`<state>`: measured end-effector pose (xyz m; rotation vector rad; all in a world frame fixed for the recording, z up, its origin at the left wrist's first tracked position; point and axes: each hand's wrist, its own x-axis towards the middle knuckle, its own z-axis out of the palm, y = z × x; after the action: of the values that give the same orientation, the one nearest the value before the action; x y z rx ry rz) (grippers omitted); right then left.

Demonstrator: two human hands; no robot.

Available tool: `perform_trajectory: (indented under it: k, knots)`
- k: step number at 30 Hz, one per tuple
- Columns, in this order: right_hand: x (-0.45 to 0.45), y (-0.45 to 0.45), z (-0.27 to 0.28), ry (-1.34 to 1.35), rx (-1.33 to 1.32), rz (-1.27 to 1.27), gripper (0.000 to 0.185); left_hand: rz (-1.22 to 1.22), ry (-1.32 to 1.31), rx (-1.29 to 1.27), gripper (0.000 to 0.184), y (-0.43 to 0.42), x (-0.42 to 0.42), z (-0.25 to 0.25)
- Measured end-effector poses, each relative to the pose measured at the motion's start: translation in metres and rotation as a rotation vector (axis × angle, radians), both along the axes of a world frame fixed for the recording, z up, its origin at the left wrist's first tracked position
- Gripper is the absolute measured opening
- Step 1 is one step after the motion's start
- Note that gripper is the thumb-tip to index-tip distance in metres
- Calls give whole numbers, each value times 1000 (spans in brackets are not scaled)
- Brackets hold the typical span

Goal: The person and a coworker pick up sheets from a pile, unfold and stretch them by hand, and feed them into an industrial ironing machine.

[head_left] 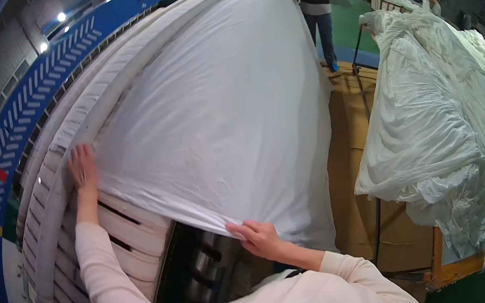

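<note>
A wide white sheet (216, 93) is spread over the feed end of a large machine, its near edge running diagonally between my hands. My left hand (83, 166) lies with fingers stretched out against a long pale roller (102, 100), beside the sheet's near left corner. Farther right, my right hand (258, 238) is closed on the sheet's near edge, fingers and thumb pinching the fabric. Below that edge, pale feed belts (133, 232) and a dark opening with metal parts (200, 266) show.
A blue machine frame (20, 114) runs along the left. At the sheet's far end stands another person (316, 8), an arm toward the sheet. On the right, crumpled white linen (424, 120) hangs over a wooden-framed cart (457, 270). Brown cardboard (351, 198) covers the floor between.
</note>
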<state>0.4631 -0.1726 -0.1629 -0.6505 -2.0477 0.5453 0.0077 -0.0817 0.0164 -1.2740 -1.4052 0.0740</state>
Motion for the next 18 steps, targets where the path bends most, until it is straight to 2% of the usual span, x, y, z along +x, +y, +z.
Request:
perform_trajectory:
  k: [2,3,5,8,11,12,15,17,18]
  knots:
    - [-9,6,1,29,32,29,59,36,-25,-194,16,3,-1,7]
    - [-12,7,9,52,23,52,49,5,-51,-234,16,3,-3,10]
    - [-22,11,15,103,28,72,48,-59,-104,-312,19,-3,-8,13]
    - [-34,17,22,123,17,90,47,-23,-150,-198,28,-21,9,16]
    - [-49,18,22,118,-4,96,47,-253,-461,-59,30,-63,97,36]
    - [-54,19,22,113,-5,93,48,-297,-620,-106,25,-79,120,35]
    - [-67,25,22,147,-23,129,48,-507,-949,-137,10,-135,187,0]
    - [-75,28,29,175,-50,171,49,-542,-980,-176,5,-165,225,-37]
    - [-77,30,31,190,-62,188,49,-495,-1141,-155,3,-174,243,-58]
